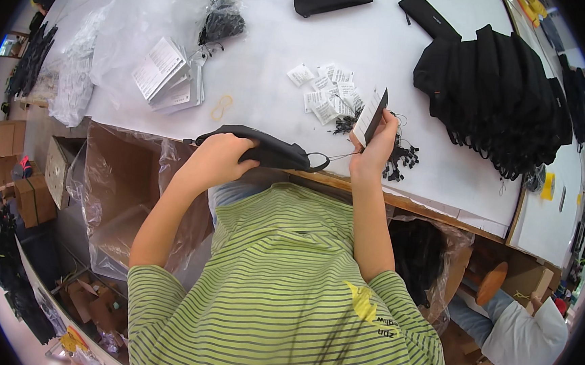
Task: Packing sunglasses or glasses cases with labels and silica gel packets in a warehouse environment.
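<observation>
My left hand (230, 154) is closed around a black zip pouch (277, 152), held at the table's front edge. A loop strap sticks out from the pouch's right end. In my right hand (378, 142) is a black-and-white hang tag (369, 120), tilted upright between thumb and fingers. A thin dark cord runs from the tag hand to the pouch's loop. Just beyond, small white printed labels (329, 90) lie in a loose heap. Black tag strings (401, 156) with small plastic ends are bunched beside and partly behind my right hand.
A stack of printed cards (161, 75) and clear plastic bags (141, 23) lie at the left. Many black pouches (492, 88) are piled at the right. A plastic-lined box (119, 191) stands below the table's front edge. Another person (520, 327) is at the lower right.
</observation>
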